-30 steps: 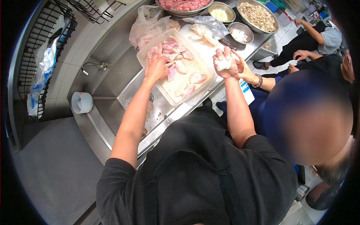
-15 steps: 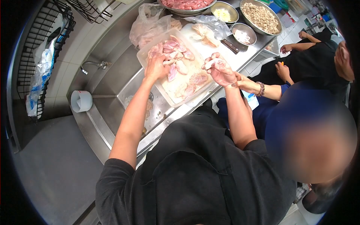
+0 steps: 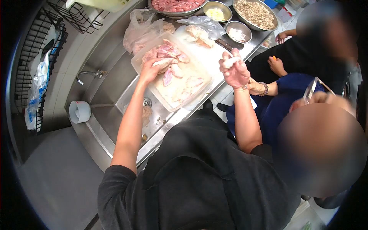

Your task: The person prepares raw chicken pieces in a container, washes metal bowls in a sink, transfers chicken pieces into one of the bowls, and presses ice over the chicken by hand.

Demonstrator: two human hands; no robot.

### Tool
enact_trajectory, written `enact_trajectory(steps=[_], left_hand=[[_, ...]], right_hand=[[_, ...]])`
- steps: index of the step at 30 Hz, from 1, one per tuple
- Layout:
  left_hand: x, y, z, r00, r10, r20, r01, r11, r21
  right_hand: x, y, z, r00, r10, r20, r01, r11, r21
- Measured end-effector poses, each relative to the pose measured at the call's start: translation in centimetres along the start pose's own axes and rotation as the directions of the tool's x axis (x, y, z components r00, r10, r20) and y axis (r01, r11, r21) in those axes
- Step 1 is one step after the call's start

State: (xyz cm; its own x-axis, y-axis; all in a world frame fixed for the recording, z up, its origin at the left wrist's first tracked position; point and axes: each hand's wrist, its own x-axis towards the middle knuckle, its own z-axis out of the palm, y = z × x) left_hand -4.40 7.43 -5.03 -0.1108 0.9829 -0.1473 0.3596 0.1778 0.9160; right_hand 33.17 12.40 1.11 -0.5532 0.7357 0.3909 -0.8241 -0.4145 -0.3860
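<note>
My left hand (image 3: 150, 69) is in a clear plastic tub (image 3: 171, 108), its fingers closed on a piece of raw meat (image 3: 165, 62). More pink and pale raw pieces (image 3: 168, 50) lie around it in cloudy liquid. My right hand (image 3: 235, 73) is raised, palm up, to the right of the tub, with a small pale piece (image 3: 231, 62) held at its fingers. A co-worker's hand (image 3: 254, 87) with a bead bracelet touches my right wrist. Just behind my right hand lies a knife (image 3: 223, 45) on a white board (image 3: 209, 57).
Bowls of pink meat (image 3: 177, 5), minced food (image 3: 253, 13), yellow bits (image 3: 215, 13) and white pieces (image 3: 237, 34) stand at the back. A steel sink (image 3: 126, 100) with a tap (image 3: 85, 74) lies left. Co-workers stand close on the right.
My right hand has turned and moved slightly right, its fingers spreading upward. My left hand has lifted a piece a little. The co-worker beside me has shifted, and a phone now shows higher up.
</note>
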Motion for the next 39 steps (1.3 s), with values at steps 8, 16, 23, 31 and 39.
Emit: enact_trajectory(steps=[8,16,23,31,39], left_hand=[[-1.6,1.2,0.3,0.971,0.215,-0.104,-0.181,0.946,0.269],[-3.5,2.5,0.6,0.938,0.316,-0.143,-0.206,0.839,0.503],[-4.1,2.8,0.9,0.939,0.258,-0.226,-0.144,0.895,0.422],[-4.0,1.7,1.1,0.912,0.343,-0.225,-0.193,0.843,0.502],[-4.3,3.0,1.1,0.979,0.166,-0.117,-0.091,0.874,0.477]], right_hand=[[-1.4,-2.8,-0.5,0.984,-0.133,0.115,0.122,0.988,0.094],[-1.0,-3.3,-1.9,0.983,-0.148,0.106,0.134,0.982,0.134],[-0.7,-3.5,-0.2,0.971,-0.209,0.115,0.205,0.978,0.042],[-0.4,-3.7,-0.6,0.983,-0.143,0.113,0.137,0.988,0.066],[-0.1,-3.8,-1.5,0.999,-0.043,0.030,0.042,0.999,0.021]])
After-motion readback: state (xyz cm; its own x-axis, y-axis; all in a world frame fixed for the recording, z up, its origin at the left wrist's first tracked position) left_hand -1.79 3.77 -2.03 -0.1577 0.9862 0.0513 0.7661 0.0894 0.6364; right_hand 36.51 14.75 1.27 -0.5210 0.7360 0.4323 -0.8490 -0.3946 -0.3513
